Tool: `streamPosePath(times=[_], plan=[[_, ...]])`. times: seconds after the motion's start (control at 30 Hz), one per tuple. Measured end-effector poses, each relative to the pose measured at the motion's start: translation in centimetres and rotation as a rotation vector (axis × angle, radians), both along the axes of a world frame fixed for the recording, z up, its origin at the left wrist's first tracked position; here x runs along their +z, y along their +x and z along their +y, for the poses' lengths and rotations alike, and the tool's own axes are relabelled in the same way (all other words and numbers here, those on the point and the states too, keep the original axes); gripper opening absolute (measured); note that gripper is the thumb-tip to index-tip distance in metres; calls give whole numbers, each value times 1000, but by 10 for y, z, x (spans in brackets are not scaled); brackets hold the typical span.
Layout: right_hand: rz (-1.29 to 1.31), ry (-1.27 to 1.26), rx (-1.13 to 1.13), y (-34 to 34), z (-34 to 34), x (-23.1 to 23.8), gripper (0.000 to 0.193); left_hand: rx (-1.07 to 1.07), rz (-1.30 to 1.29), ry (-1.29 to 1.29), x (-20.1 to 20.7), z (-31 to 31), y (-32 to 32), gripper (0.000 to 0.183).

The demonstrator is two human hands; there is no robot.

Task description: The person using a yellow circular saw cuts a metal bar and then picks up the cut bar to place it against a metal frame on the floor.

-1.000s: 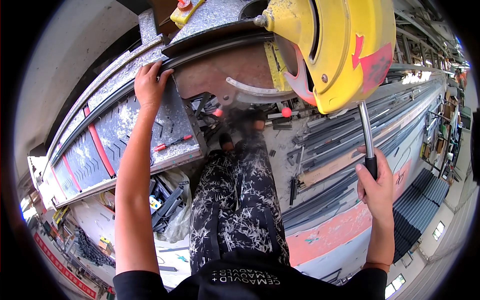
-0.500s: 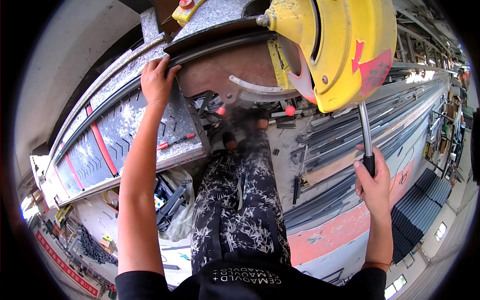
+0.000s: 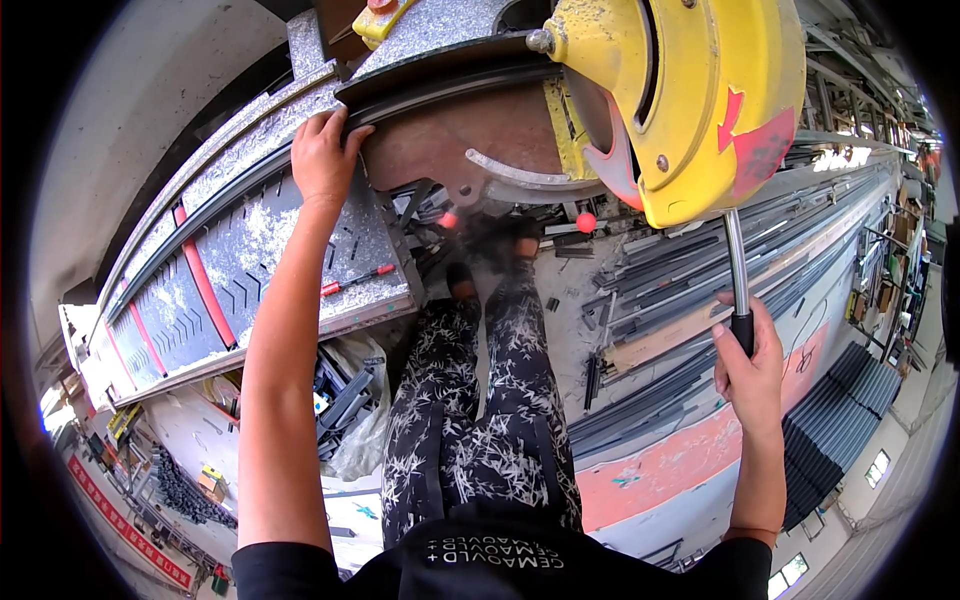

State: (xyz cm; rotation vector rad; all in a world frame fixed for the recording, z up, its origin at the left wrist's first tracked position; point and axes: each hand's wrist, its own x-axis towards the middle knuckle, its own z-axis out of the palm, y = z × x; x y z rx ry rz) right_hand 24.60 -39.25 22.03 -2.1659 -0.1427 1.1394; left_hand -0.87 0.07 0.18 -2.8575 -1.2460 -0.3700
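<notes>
From my end of the feed, nearest me at six o'clock are the dark shirt (image 3: 480, 575) and the patterned trousers (image 3: 430, 430). Between three and four, the right hand (image 3: 750, 365) is wrapped round the black grip of the saw's handle (image 3: 742, 330), thumb lying along it. Between ten and eleven, the left hand (image 3: 325, 165) has its thumb spread from the fingers, fingertips over the bar (image 3: 455, 87); whether it pinches the bar or only presses it, I cannot tell.

The bar runs along the fence from nine o'clock round to between twelve and one, where the yellow guard (image 3: 700, 120) stands over the brown bed (image 3: 470, 140). My judgement of progress: the bar is already laid in place and both hands are set. I see no cut in the part that shows, so I would count the sawing as left to do, though the guard hides too much to be sure.

A red tool (image 3: 358, 280) lies on the bench just past nine. Toward eight sits a sack (image 3: 365, 440) by dark offcuts (image 3: 345, 400); loose strips (image 3: 680, 260) spread out before three. Farther off, a dark ribbed stack (image 3: 835, 420) lies toward four, and a red banner (image 3: 125, 525) hangs at eight
</notes>
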Motion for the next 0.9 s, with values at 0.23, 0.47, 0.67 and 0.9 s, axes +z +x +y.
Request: streamPosePath(times=[0.23, 0.47, 0.67, 0.9], plan=[[-5, -3, -8, 0, -3, -6, 35, -8, -15, 23, -2, -1, 1, 45], [-1, -1, -3, -1, -3, -8, 35, -11, -51, 69, -8, -3, 1, 43], [14, 6, -5, 0, -3, -8, 35, -4, -62, 73, -10, -4, 0, 41], [17, 15, 0, 0, -6, -10, 35, -10, -68, 53, -6, -2, -2, 39]])
